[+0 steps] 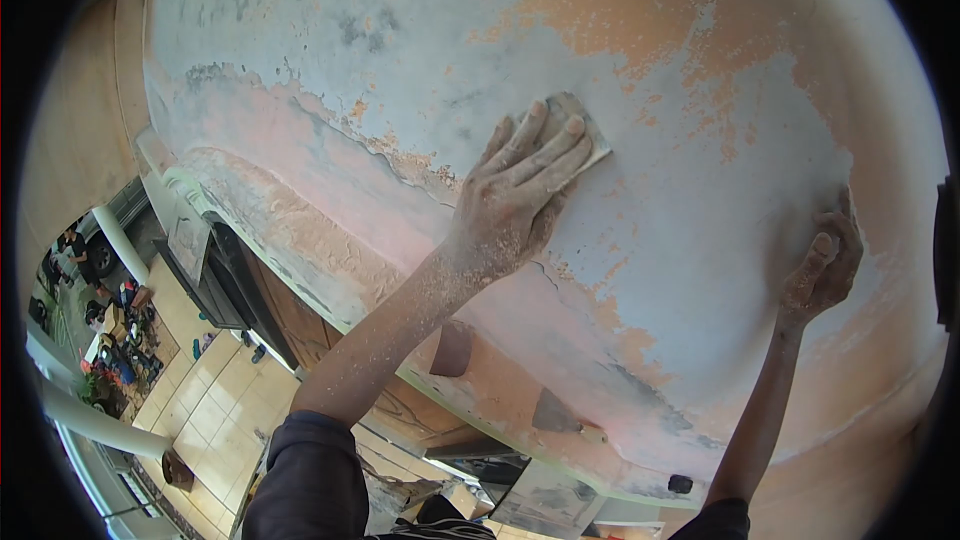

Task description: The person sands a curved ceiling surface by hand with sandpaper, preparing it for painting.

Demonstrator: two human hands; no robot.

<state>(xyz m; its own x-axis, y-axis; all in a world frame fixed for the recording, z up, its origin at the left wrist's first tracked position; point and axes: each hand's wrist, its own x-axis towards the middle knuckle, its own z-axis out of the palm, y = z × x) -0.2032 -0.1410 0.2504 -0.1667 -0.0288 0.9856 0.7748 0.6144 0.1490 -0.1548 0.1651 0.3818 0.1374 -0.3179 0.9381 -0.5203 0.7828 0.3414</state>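
Note:
My left hand (510, 195) is dusty with pale powder and presses a folded piece of sandpaper (591, 130) flat against a large curved panel (700, 210). The panel has worn grey, pink and orange-tan patches with ragged edges. Toward the right side, my right hand (825, 260) leans on the same surface with bent fingers and the thumb apart; nothing shows in it. Below the left forearm, a brown curved piece (452, 348) lies on the lower part of the panel. Near it rests a dark flat scraper-like blade (552, 410) with a pale end.
A small black block (680, 484) sits close to the panel's lower edge. Down to the left are a tiled floor (215, 390), white pillars (120, 245) and a pile of mixed items (125, 340). Another person (77, 255) is in the distance near a vehicle wheel (101, 253).

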